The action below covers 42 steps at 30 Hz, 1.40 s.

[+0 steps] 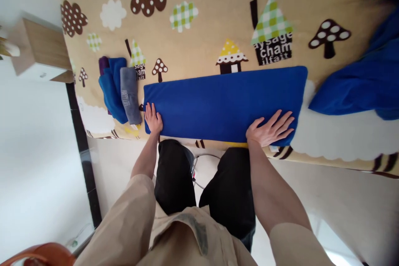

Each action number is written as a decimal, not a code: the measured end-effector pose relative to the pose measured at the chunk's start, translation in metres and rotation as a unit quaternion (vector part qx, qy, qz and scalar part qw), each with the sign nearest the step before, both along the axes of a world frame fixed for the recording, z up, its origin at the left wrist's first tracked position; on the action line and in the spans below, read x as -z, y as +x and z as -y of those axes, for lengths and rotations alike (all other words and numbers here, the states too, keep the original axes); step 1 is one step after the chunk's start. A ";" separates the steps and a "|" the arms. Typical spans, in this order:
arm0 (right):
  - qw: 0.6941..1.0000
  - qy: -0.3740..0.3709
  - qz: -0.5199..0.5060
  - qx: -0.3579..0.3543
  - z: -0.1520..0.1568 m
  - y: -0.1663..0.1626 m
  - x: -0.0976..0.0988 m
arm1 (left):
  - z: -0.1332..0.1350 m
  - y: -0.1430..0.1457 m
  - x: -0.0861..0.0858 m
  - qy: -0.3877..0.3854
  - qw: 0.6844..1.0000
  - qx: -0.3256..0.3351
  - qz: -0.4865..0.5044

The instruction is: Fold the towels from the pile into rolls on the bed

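A blue towel [224, 102], folded into a long strip, lies across the front of a bed with a patterned tan cover [205, 29]. My left hand [153, 118] rests flat on the towel's left end, fingers stretched out. My right hand [270, 129] lies flat on its right end near the front edge, fingers spread. Neither hand grips anything.
A small pile of folded towels sits left of the strip: blue [112, 89], grey [130, 93] and purple [103, 64]. More loose blue cloth [361, 83] lies at the right. A wooden bedside table [40, 50] stands at the far left. An orange chair back [40, 255] shows bottom left.
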State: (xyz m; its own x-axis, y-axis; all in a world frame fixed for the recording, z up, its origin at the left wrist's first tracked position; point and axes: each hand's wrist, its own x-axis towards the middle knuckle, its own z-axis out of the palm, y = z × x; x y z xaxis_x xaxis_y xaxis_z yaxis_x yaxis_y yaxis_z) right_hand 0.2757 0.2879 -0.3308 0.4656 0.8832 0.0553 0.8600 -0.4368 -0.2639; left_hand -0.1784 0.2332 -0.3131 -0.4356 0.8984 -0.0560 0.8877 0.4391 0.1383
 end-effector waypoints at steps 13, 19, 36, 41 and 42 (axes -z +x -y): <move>1.000 -0.004 0.010 -0.002 -0.002 0.000 0.002 | 0.001 -0.030 -0.013 -0.050 0.995 0.079 0.022; 1.000 0.015 0.002 -0.010 -0.001 0.004 0.009 | -0.015 0.005 -0.026 -0.071 0.996 0.054 -0.007; 0.998 0.042 0.023 -0.030 0.005 0.010 0.020 | -0.105 0.118 -0.003 -0.031 0.961 0.267 0.061; 0.999 0.031 0.017 -0.034 0.005 0.012 0.023 | -0.097 0.031 -0.008 -0.033 0.993 0.113 0.022; 0.999 0.029 0.015 -0.033 0.005 0.012 0.023 | -0.098 0.020 -0.007 -0.030 0.995 0.096 0.017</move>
State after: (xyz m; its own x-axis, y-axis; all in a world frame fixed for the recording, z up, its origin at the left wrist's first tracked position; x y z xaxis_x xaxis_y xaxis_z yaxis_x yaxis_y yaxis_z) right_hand 0.2874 0.2834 -0.3539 0.4047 0.9066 0.1201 0.8938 -0.3644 -0.2614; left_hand -0.1586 0.3308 -0.3057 -0.2536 0.9593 -0.1244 0.9511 0.2707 0.1490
